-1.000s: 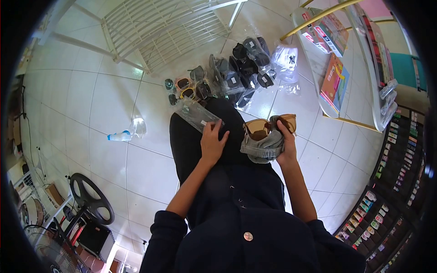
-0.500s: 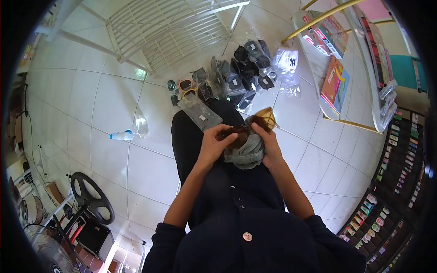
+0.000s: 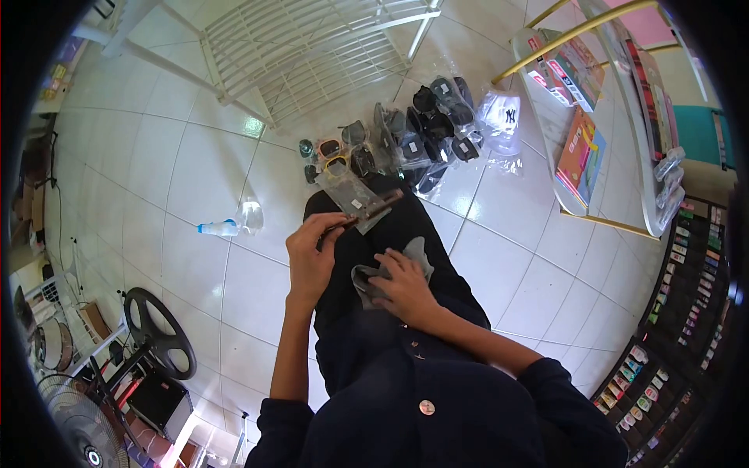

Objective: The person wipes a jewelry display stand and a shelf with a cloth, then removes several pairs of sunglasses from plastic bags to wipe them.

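My left hand (image 3: 310, 257) holds a folded pair of brown sunglasses (image 3: 373, 210) out over my lap. Its far end touches a clear plastic sleeve (image 3: 349, 193) lying on my black-clad legs. My right hand (image 3: 402, 285) presses a grey cloth (image 3: 384, 270) down on my thigh. On the white tiled floor beyond my legs lie several more pairs of sunglasses (image 3: 427, 129), many in clear bags, a few loose with yellow and orange frames (image 3: 334, 156).
A white wire rack (image 3: 312, 47) leans on the floor at the top. A round white table (image 3: 593, 117) with boxes stands at right, and dark display shelves (image 3: 686, 273) run beside it. A plastic bottle (image 3: 222, 228) lies on the tiles at left; a steering wheel (image 3: 160, 335) and a fan (image 3: 74, 425) sit lower left.
The sunglasses passed from my right hand, where the cloth wrapped them, to my left hand, now folded. My right hand dropped with the cloth onto my lap.
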A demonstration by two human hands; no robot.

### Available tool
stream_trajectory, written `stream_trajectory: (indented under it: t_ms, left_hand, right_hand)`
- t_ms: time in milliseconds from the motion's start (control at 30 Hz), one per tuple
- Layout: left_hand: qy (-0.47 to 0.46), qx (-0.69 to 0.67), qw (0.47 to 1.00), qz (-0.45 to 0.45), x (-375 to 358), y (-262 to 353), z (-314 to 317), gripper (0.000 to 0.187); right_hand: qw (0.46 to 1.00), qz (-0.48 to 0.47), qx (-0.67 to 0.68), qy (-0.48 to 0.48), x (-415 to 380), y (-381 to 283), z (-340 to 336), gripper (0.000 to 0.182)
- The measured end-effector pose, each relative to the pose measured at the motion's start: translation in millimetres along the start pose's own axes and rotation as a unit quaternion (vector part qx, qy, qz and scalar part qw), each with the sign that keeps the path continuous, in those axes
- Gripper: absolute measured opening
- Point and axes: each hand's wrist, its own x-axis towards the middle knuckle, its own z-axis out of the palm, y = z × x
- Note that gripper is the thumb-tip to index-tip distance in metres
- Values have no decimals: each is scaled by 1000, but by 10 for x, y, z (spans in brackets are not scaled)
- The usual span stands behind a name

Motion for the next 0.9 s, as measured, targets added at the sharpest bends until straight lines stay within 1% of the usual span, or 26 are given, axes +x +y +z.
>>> stream_trajectory:
  t_ms: [33,67,100,133,167,200,267,300,333,400,433,467,533,567,600,633,667,733,767,800,833,867,900]
  left_hand:
    - [-9,-33,999,-22,-19,12,34,20]
    - [-11,-34,999,-23,-23,45,61,20]
    - [-29,-64,997,-29,-29,93,81,23]
    - [-48,-94,994,-34,-35,120,96,26]
    - [-96,-120,987,-42,-44,94,108,32]
    - [-98,-122,987,-40,-39,112,137,32]
    - [-133,-234,961,-66,-27,185,202,35]
    - [-114,-246,958,-87,0,221,241,32]
    - [-112,-245,959,-90,40,199,233,32]
    - [-213,-307,918,-133,169,134,231,34]
    - [-283,-260,907,-171,276,65,150,46]
    - [-283,-261,907,-172,410,-127,106,46]
    - [-292,-182,937,-53,608,-619,154,64]
    - [-293,-182,937,-54,631,-680,209,64]
    - [-301,133,941,80,636,-741,274,70]
    - [-274,432,835,205,637,-767,332,77]
    - [-275,431,835,204,638,-793,388,77]
    - [-400,437,763,258,670,-836,512,84]
    - [-401,436,763,260,692,-853,579,84]
    - [-412,443,738,300,707,-871,645,86]
    - [-423,449,711,338,712,-920,689,88]
    - [-424,449,711,337,704,-1043,741,88]
    - [-414,420,731,345,702,-1161,801,90]
  right_hand:
    - [999,5,-1,41,9,-53,-222,19]
    - [997,11,0,81,32,-112,-399,22]
    - [997,14,0,79,90,-168,-561,22]
    - [988,37,7,146,163,-200,-716,25]
    - [975,60,13,214,228,-180,-804,28]
    - [974,63,10,216,281,-104,-810,28]
    - [991,46,27,121,370,58,-728,35]
    - [992,69,70,83,373,114,-708,33]
    - [992,67,72,80,359,159,-665,33]
    - [968,128,186,112,326,238,-609,28]
    - [949,169,242,109,320,242,-654,24]
    - [950,169,241,108,289,329,-637,24]
    - [885,221,392,120,209,552,-574,24]
    - [854,259,439,105,210,558,-651,25]
    - [853,261,439,105,206,583,-680,25]
    - [832,269,473,109,202,607,-700,25]
    - [809,276,506,113,197,625,-713,26]
    - [807,268,512,119,190,670,-735,26]
    - [796,292,518,109,180,689,-764,27]
    - [785,316,524,99,168,703,-790,28]
    - [784,317,525,98,161,714,-809,28]
    - [787,312,524,88,158,724,-827,29]
    - [791,307,524,79,163,728,-843,29]
